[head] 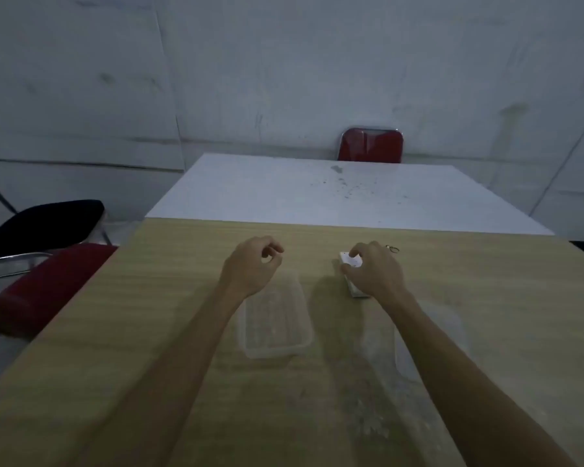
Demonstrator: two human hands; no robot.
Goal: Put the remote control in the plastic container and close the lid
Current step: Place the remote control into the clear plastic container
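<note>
- A wood-grain surface (pixel 486 315) fills the near half of the scene.
- A white table (pixel 317 193) butts against its far edge, with dark specks near its middle.
- A red chair back (pixel 371 144) shows behind the white table's far side.
- A red chair seat with a metal frame (pixel 38 288) stands at the left.
- A black cushion (pixel 44 227) lies just beyond it.
- A small metal ring (pixel 392 248) lies on the wood surface.
</note>
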